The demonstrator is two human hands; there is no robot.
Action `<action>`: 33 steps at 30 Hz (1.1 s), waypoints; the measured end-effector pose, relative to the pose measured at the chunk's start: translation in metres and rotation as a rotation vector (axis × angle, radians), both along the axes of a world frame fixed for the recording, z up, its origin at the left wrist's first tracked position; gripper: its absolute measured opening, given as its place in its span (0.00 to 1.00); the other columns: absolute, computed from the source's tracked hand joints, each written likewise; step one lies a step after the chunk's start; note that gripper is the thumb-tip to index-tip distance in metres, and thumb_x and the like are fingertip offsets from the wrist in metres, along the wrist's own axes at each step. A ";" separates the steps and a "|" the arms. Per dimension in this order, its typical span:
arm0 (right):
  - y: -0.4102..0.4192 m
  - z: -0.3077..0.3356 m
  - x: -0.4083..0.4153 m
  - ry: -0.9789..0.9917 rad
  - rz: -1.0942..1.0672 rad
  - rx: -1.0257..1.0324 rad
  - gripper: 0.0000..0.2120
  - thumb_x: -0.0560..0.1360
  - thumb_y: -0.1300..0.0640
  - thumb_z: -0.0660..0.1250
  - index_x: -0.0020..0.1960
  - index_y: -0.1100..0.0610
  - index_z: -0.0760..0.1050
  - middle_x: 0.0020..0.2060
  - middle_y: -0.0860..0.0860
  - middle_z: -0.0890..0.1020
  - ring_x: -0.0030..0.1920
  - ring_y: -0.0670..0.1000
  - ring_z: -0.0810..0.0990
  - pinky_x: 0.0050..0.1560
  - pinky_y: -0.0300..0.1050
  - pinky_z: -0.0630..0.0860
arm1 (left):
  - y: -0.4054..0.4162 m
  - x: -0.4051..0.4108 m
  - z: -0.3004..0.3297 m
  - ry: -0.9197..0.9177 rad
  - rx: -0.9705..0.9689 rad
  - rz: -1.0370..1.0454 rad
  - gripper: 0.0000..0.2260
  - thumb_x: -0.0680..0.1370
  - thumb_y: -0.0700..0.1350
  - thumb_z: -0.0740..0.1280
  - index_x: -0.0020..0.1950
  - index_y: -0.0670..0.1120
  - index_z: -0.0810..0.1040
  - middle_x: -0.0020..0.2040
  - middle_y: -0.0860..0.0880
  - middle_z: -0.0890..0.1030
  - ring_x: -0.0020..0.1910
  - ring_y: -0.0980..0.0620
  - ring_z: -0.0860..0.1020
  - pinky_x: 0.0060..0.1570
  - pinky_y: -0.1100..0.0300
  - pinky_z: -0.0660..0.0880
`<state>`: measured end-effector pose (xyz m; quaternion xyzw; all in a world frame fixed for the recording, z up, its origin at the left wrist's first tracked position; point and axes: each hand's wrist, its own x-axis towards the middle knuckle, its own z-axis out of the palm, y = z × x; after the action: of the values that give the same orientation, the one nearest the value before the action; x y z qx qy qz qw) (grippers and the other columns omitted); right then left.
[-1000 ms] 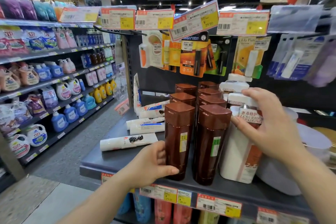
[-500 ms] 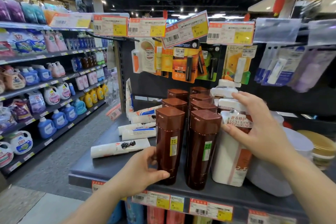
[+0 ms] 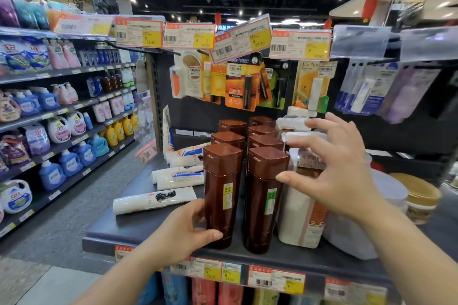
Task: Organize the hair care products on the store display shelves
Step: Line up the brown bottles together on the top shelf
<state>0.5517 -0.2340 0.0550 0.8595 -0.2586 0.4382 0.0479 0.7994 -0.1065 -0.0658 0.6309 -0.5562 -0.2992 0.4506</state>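
Aisle shelves (image 3: pixel 62 106): far left, rows of detergent jugs and pump bottles in blue, white, pink and yellow
White tubes (image 3: pixel 153 200): several lying flat on the left part of the dark display shelf (image 3: pixel 138 225), the nearest one printed with a black ink figure
Left hand (image 3: pixel 183 233): comes up from below the shelf edge, fingers and thumb curled round the lower part of the front-left brown bottle, gripping it
Front-left brown bottle (image 3: pixel 221 190): tall, glossy dark brown, squared cap, small yellow label; upright near the shelf's front edge
Front-right brown bottle (image 3: pixel 264 195): same shape, green label, upright just beside the first
Brown bottles behind (image 3: pixel 247 134): two rows running back toward the rear panel
White pump bottle (image 3: pixel 300 220): orange-marked, just right of the brown ones, upright
Right hand (image 3: pixel 339 176): raised in front of the pump bottle's top, fingers spread and relaxed, holding nothing; contact cannot be told
White tub (image 3: pixel 389 186): behind the right hand
Price tags (image 3: pixel 275 278): red and yellow, along the shelf's front lip
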 end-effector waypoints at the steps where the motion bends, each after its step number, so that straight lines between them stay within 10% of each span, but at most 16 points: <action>1: 0.001 0.000 0.001 0.013 -0.018 -0.007 0.28 0.62 0.27 0.63 0.53 0.43 0.79 0.61 0.48 0.74 0.71 0.54 0.62 0.72 0.66 0.51 | -0.001 -0.001 0.000 -0.004 -0.002 0.002 0.21 0.71 0.40 0.75 0.61 0.54 0.76 0.57 0.56 0.82 0.59 0.59 0.78 0.60 0.56 0.76; 33: 0.006 -0.004 0.020 0.076 -0.057 -0.030 0.27 0.66 0.27 0.58 0.41 0.47 0.84 0.49 0.41 0.73 0.61 0.45 0.65 0.73 0.62 0.38 | 0.002 -0.005 0.002 0.002 -0.004 -0.014 0.20 0.72 0.41 0.74 0.62 0.53 0.75 0.57 0.54 0.82 0.58 0.59 0.79 0.58 0.58 0.77</action>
<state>0.5712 -0.2276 0.0512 0.8669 -0.2743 0.4077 0.0831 0.7948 -0.1041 -0.0637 0.6259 -0.5608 -0.3016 0.4504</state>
